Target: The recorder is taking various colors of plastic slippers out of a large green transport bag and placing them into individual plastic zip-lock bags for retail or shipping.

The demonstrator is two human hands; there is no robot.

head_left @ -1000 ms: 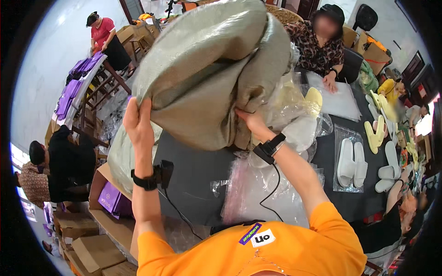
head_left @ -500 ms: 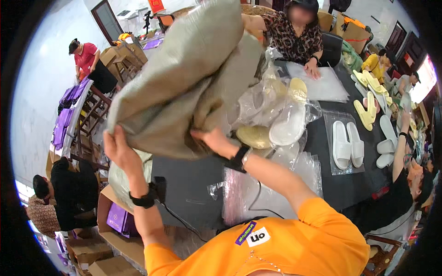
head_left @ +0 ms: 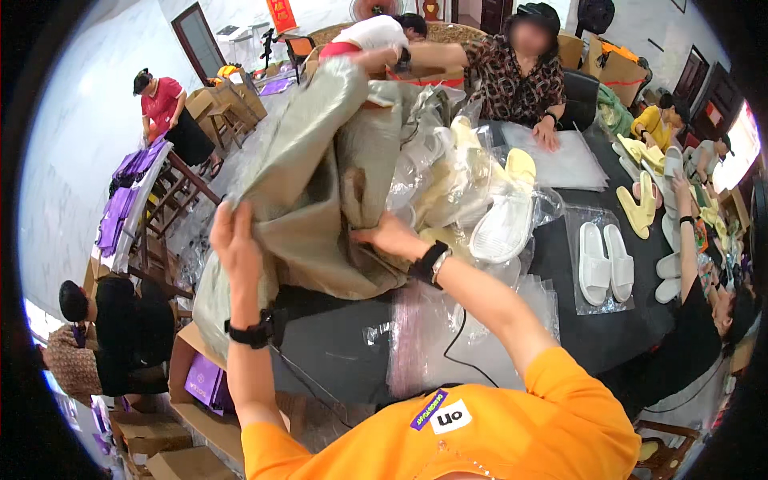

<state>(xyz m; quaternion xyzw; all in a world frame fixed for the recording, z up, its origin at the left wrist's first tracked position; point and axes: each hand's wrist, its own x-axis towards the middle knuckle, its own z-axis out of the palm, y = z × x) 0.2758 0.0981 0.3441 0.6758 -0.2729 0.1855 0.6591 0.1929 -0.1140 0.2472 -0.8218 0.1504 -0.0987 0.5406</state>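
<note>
A large olive-grey woven sack [head_left: 300, 208] is held up, crumpled, above the near left part of the dark table. My left hand [head_left: 238, 244] grips its left edge, with the fingers partly behind the fabric. Closed on a fold at the sack's lower right is my right hand [head_left: 392, 240]. A co-worker across the table reaches an arm [head_left: 440, 56] toward the sack's top; that hand's grip is unclear. Right of the sack, bagged white and yellow slippers lie heaped, among them a white slipper [head_left: 502, 230] near my right wrist.
Clear plastic bags [head_left: 512, 308] lie before me, crossed by a black cable [head_left: 464, 344]. A bagged white slipper pair [head_left: 606, 260] and yellow slippers [head_left: 638, 210] lie to the right. A cardboard box [head_left: 186, 400] with purple packages stands at lower left. Other people work around the table.
The sack has come down and sagged, uncovering more of the slipper heap and a person bending behind it. My left hand has shifted slightly right; my right hand still holds the fabric.
</note>
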